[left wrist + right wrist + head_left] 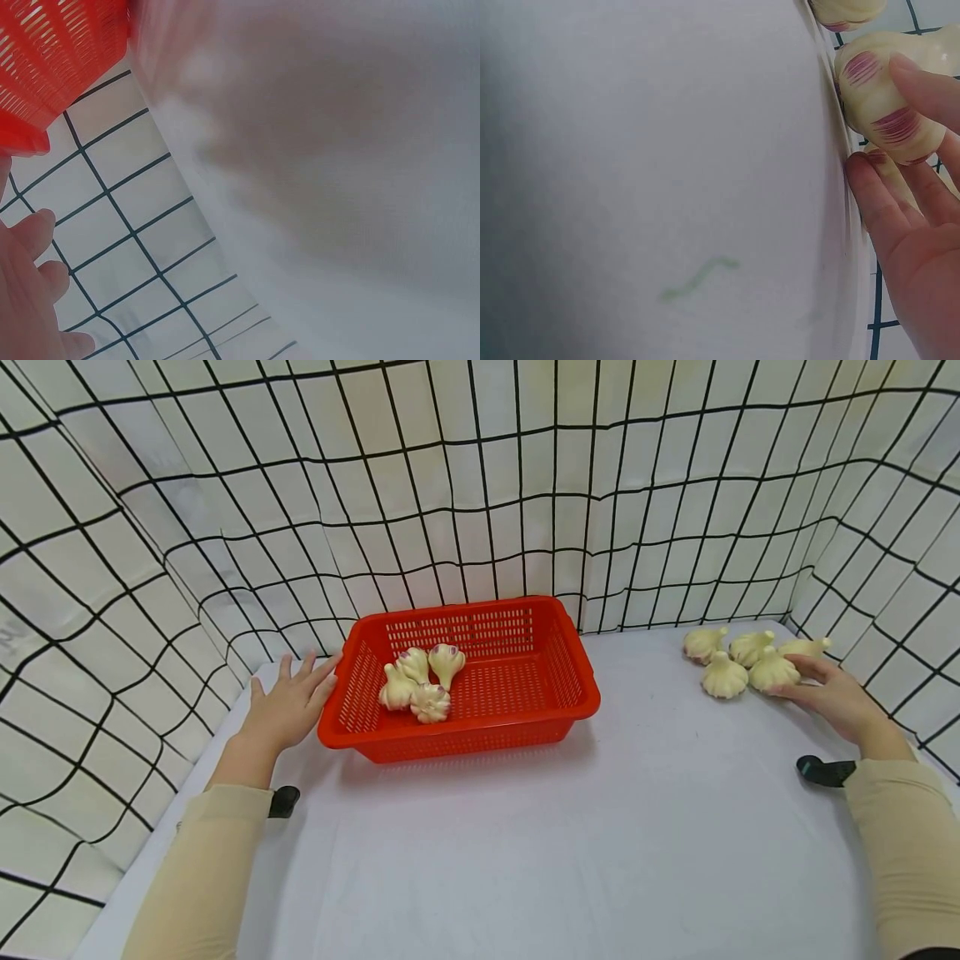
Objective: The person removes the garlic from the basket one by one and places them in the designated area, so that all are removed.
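My left hand has its fingers spread, with fingertips right at the left rim of a red perforated plastic basket. Inside the basket, toward its left, lie several garlic bulbs with purple marks. Over at the far right, my right hand pinches a pale garlic bulb between thumb and fingers. Purple streaks show on this bulb in the right wrist view, where the thumb lies across it. Close around it sit more bulbs, one nearer the front and others behind.
A white cloth covers the table. Black wire mesh over white sheeting rises along the back and both sides, close behind the basket and the garlic group. A dark wrist strap end juts from the right sleeve.
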The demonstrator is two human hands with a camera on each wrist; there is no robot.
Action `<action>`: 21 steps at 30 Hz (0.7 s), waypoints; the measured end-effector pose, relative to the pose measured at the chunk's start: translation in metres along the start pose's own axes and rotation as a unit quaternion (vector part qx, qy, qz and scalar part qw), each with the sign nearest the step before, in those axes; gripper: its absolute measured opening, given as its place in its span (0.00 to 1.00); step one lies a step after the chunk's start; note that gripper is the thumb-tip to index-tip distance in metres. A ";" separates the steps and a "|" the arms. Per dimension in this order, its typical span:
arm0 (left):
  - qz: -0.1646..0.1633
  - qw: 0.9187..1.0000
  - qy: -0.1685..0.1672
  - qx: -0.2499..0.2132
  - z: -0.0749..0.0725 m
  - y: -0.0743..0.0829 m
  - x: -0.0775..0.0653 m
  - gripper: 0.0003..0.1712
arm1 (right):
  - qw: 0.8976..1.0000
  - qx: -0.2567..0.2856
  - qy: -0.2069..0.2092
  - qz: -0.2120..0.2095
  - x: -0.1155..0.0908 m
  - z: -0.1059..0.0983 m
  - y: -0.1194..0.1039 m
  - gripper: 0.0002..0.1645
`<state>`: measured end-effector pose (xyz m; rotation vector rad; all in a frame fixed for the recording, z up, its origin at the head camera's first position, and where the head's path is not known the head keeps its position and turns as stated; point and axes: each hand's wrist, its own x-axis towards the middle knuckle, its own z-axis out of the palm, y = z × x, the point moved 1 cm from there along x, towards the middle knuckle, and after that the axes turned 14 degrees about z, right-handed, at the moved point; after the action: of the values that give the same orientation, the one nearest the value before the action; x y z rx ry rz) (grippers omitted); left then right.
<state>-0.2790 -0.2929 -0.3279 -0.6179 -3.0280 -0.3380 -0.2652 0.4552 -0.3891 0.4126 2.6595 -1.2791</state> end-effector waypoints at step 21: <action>-0.005 1.000 0.001 -0.005 0.000 0.003 -0.001 0.40 | 0.997 0.038 -0.057 0.022 -0.001 0.001 -0.006 0.57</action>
<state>-0.2774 -0.2907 -0.3272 -0.6025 -3.0308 -0.3550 -0.2661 0.4507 -0.3854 0.3934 2.5010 -1.3503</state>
